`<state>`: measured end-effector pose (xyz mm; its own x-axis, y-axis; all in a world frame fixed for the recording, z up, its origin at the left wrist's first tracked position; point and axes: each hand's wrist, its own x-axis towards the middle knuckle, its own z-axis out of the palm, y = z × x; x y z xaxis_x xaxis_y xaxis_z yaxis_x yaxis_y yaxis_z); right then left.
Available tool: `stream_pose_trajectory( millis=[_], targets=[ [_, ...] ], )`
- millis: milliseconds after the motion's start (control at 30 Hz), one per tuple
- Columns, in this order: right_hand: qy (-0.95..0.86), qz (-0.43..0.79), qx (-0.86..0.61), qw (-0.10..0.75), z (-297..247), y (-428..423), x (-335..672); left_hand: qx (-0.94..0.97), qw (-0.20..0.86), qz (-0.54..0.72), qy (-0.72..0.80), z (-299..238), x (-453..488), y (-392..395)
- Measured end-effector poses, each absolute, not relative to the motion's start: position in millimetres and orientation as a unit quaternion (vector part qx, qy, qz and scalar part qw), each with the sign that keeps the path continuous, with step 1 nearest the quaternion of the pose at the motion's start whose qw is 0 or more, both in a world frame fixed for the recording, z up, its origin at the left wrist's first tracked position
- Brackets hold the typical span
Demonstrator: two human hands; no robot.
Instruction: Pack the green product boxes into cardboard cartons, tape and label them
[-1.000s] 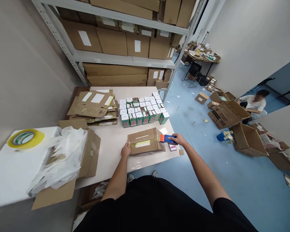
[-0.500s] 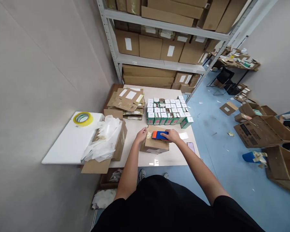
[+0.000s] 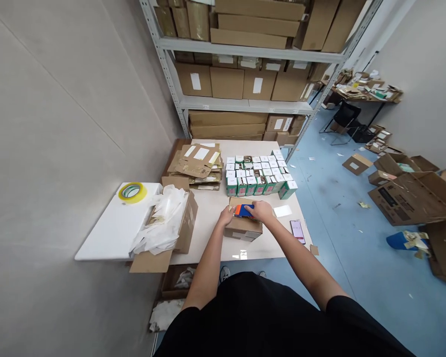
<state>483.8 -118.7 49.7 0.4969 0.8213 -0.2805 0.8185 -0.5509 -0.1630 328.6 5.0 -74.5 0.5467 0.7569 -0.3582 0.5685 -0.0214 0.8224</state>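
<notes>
A small cardboard box (image 3: 241, 230) stands near the front of the pale table. Over its top lies a blue and orange tape dispenser (image 3: 245, 210), gripped by my right hand (image 3: 262, 211). My left hand (image 3: 226, 216) is at the box's upper left edge, close to the dispenser's orange end. Its fingers are curled together, and what is between them is too small to make out. Behind the box stand rows of small green and white cartons (image 3: 258, 173).
To the left, an open carton (image 3: 186, 223) holds white wrapping, beside a yellow tape roll (image 3: 133, 192) on a white board. Flattened cardboard (image 3: 198, 161) is piled behind. A phone (image 3: 298, 231) and a white card (image 3: 282, 211) lie at right. Loaded shelves (image 3: 245, 105) rise at the back.
My left hand has come in closer to the box edge and the dispenser, covering the shiny patch seen there before. My right hand still holds the dispenser. The whole view has shifted slightly.
</notes>
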Motion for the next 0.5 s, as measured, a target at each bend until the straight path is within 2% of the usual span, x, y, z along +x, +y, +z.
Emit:
stream_pose_trajectory(
  millis=[300,500],
  targets=[
    [-0.404,0.191,-0.894,0.020,46,-186,562,0.733,0.478,0.021,0.483,-69,406,-76],
    [-0.400,0.208,-0.892,0.041,47,-198,572,0.757,0.434,0.007,0.489,-61,414,-87]
  ],
)
